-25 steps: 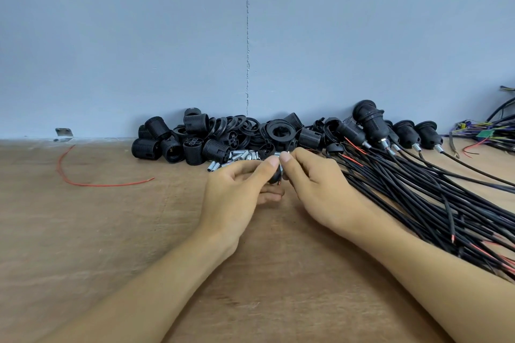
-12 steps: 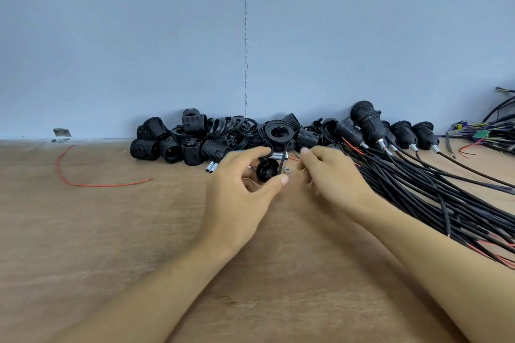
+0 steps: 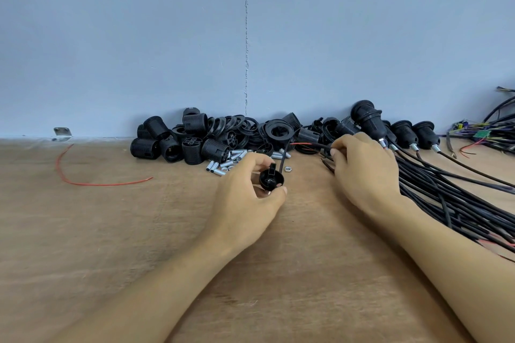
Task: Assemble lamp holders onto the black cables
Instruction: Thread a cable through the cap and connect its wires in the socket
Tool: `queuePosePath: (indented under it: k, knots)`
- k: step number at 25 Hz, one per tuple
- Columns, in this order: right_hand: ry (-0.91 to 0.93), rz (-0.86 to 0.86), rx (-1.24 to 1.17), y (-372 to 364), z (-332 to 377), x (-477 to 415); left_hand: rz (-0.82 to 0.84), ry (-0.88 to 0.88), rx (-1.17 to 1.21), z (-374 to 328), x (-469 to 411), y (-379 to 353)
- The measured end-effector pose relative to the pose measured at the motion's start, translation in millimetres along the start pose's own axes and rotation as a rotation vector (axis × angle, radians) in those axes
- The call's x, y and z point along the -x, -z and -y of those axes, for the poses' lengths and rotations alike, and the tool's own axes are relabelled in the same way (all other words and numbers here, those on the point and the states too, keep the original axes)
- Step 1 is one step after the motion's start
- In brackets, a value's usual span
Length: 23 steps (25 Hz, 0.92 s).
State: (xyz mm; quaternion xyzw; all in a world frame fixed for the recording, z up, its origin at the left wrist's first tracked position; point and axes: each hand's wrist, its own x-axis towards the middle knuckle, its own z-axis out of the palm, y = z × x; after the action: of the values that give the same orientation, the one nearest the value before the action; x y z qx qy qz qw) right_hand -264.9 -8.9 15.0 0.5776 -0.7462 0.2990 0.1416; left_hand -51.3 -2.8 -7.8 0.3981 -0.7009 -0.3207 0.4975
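Red wire [image 3: 83, 175]: lay loose near the left edge of the surface [image 3: 111, 245].
Holder parts [image 3: 195, 139]: were heaped along the back edge, with metal tubes [image 3: 223, 166] spilled in front.
Left hand [image 3: 245, 203]: its grip was closed round a black holder cap [image 3: 271, 179], near the middle of the surface.
Right hand [image 3: 365, 170]: had left the cap it worked a second earlier. Its grip pinched one black cable [image 3: 320, 145] near its end.
Finished holders [image 3: 367, 120]: sat wired at the back right.
Cable bundle [image 3: 459, 195]: fanned towards the right edge.
Meaning: the cap looked ready, with threading the cable likely next.
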Motion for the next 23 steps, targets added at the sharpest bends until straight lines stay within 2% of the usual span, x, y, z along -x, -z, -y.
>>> queuePosePath:
  k: [4,6,9,12,15,18,21,23]
  knots:
    - [-0.041,-0.101,-0.196,-3,4,-1,0.098,-0.004,0.006,-1,2,-2]
    - [-0.004,-0.166,-0.335,-3,7,-1,0.111,0.001,-0.011,-2,1,-1]
    - [0.172,-0.202,-0.517,0,17,2,0.142,0.036,0.068,-5,0,-1]
    - [0.431,-0.078,-0.589,2,34,12,0.111,0.081,0.127,-9,-2,-6]
    - [0.572,0.066,-0.627,2,44,19,-0.04,0.092,0.138,-7,-4,-6]
    - [0.471,0.223,-0.665,-1,43,22,-0.212,0.122,0.162,-3,-10,-2]
    - [0.431,0.31,-0.42,-3,31,19,-0.415,0.219,0.367,0,-19,4]
    - [0.475,0.325,-0.295,-2,22,15,-0.55,0.303,0.466,2,-24,11]
